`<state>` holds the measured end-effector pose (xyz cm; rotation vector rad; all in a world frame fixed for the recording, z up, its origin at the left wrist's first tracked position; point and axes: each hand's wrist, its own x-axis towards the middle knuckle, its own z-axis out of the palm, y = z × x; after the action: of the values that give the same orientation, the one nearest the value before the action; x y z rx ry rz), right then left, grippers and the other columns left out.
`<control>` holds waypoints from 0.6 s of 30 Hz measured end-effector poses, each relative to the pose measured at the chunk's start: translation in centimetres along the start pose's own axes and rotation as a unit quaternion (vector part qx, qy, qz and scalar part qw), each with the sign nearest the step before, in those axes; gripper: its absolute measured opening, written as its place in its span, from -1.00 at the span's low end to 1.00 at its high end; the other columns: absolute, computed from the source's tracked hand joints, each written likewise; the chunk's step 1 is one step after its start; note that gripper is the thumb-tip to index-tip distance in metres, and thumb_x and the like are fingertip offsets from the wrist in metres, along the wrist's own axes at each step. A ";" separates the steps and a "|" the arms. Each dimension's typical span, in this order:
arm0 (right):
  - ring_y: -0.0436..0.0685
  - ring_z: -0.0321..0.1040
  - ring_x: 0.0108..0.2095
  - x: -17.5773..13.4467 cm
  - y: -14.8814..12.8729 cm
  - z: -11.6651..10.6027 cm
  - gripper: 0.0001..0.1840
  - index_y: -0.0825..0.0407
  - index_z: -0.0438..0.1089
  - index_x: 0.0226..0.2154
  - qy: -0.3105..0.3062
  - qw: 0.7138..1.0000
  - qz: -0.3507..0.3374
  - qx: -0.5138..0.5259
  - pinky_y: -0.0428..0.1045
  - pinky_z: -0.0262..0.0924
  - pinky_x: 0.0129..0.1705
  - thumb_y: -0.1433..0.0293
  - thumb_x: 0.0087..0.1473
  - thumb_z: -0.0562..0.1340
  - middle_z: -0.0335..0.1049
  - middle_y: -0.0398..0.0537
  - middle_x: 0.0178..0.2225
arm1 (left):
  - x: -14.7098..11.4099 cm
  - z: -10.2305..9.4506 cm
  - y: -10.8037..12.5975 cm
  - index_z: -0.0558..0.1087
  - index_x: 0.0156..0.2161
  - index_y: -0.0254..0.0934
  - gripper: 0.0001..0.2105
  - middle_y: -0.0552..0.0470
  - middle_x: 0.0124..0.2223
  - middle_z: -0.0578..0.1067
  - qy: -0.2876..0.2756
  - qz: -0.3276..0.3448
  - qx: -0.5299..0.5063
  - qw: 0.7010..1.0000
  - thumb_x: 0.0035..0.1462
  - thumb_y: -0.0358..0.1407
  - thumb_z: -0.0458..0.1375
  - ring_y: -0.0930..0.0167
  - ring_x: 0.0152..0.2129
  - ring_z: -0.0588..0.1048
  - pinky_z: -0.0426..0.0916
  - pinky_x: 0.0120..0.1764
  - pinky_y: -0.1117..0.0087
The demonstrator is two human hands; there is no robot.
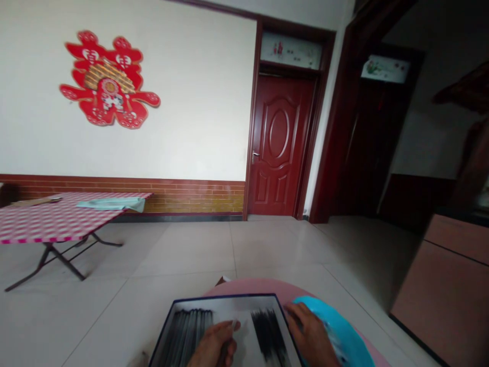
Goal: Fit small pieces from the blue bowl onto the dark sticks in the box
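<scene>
A shallow open box (225, 303) with a pale inside and dark blue rim lies in front of me. Dark, round-ended slender rods (187, 331) line its left side; a bundle of thin black sticks (269, 334) lies at its right. Over the middle of the box, my left hand (216, 344) is closed, thumb and fingertip pinching a small whitish piece (234, 324) whose kind I cannot make out. My right hand (311, 334) is at the box's right rim, beside a bright blue basin (344, 326). Its fingers are loosely bent and apart, with nothing visible in them.
The box and basin rest on a round pink table (260, 288). A folding table with a checked cloth (49, 219) stands left, with a pale green cloth (114, 203) on it. Beyond the tiled floor (191, 250) is a red door (280, 148); a cabinet (446, 290) stands right.
</scene>
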<state>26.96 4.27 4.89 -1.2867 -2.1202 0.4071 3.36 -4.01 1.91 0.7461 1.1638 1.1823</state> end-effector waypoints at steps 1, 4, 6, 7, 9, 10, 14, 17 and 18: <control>0.15 0.34 -0.18 0.3 -2.1 0.8 -0.66 0.03 0.43 -0.24 -0.013 0.999 -0.013 0.035 -0.01 0.15 -0.09 0.30 0.05 0.01 0.44 0.06 -0.23 | 0.0 0.1 0.0 0.39 -0.23 -0.37 -0.44 0.19 -0.65 0.29 -0.002 0.000 0.003 1.000 -0.24 0.08 0.19 0.58 -0.77 0.19 -0.05 -0.70 0.57; 0.14 0.34 -0.21 0.8 -7.0 3.7 -0.65 0.05 0.43 -0.27 -0.054 0.991 -0.019 0.118 -0.03 0.14 -0.13 0.27 0.06 0.00 0.45 0.04 -0.25 | -0.2 0.2 0.3 0.39 -0.32 -0.33 -0.50 0.19 -0.65 0.28 -0.001 0.001 0.011 1.000 -0.24 0.09 0.20 0.58 -0.77 0.19 -0.03 -0.68 0.56; 0.10 0.34 -0.35 0.9 -8.7 5.2 -0.63 0.05 0.43 -0.43 -0.093 0.981 0.014 0.170 -0.04 0.15 -0.24 0.24 0.07 -0.02 0.45 -0.03 -0.42 | -0.3 0.2 0.3 0.38 -0.40 -0.31 -0.54 0.19 -0.66 0.27 -0.007 -0.001 0.021 1.000 -0.24 0.09 0.20 0.57 -0.76 0.20 -0.02 -0.67 0.55; 0.09 0.33 -0.40 0.8 -9.2 5.7 -0.61 0.05 0.40 -0.50 -0.117 0.971 0.038 0.206 -0.04 0.14 -0.31 0.22 0.07 -0.03 0.42 -0.07 -0.49 | -0.4 0.2 0.3 0.37 -0.42 -0.30 -0.55 0.19 -0.66 0.27 -0.013 -0.001 0.026 1.000 -0.24 0.09 0.20 0.57 -0.76 0.20 -0.01 -0.67 0.55; 0.07 0.32 -0.43 0.7 -9.4 6.4 -0.61 0.06 0.37 -0.56 -0.153 0.941 0.086 0.288 -0.07 0.13 -0.40 0.19 0.05 -0.01 0.38 -0.10 -0.54 | -0.5 0.2 0.1 0.36 -0.43 -0.29 -0.56 0.19 -0.66 0.27 -0.024 0.010 0.031 0.999 -0.23 0.08 0.19 0.56 -0.76 0.20 -0.01 -0.68 0.54; 0.07 0.33 -0.41 0.6 -9.4 6.6 -0.62 0.06 0.38 -0.54 -0.162 0.925 0.107 0.326 -0.08 0.12 -0.41 0.17 0.03 0.02 0.39 -0.10 -0.51 | -0.5 0.3 0.1 0.36 -0.42 -0.29 -0.57 0.18 -0.65 0.28 -0.026 0.022 0.031 0.999 -0.20 0.08 0.18 0.56 -0.76 0.20 0.00 -0.68 0.53; 0.10 0.36 -0.32 1.0 -9.2 6.8 -0.60 0.06 0.41 -0.42 -0.163 0.889 0.154 0.400 -0.06 0.15 -0.34 0.09 -0.04 0.08 0.44 -0.03 -0.39 | -1.2 0.1 0.9 0.37 -0.34 -0.31 -0.65 0.16 -0.59 0.31 0.006 0.061 0.071 0.996 -0.06 -0.02 0.10 0.54 -0.72 0.22 0.00 -0.67 0.52; 0.10 0.36 -0.29 2.1 -9.6 7.1 -0.53 0.05 0.40 -0.29 -0.171 0.899 0.157 0.370 -0.05 0.16 -0.34 0.06 0.00 0.00 0.46 0.03 -0.27 | -2.4 -1.5 3.0 0.37 -0.43 -0.32 -0.74 0.17 -0.59 0.27 0.041 0.112 0.186 0.975 -0.01 -0.12 0.04 0.53 -0.66 0.22 0.04 -0.60 0.50; 0.09 0.37 -0.29 2.5 -9.8 7.3 -0.53 0.05 0.40 -0.26 -0.183 0.909 0.147 0.345 -0.06 0.16 -0.36 0.09 0.01 -0.01 0.46 0.03 -0.25 | -3.1 -2.2 3.8 0.36 -0.47 -0.31 -0.78 0.18 -0.59 0.24 0.038 0.135 0.242 0.960 -0.01 -0.18 0.04 0.52 -0.63 0.21 0.05 -0.56 0.49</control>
<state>14.73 2.19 5.57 -1.1423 -1.7732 1.4787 0.23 -6.29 5.63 1.2725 1.4734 1.1654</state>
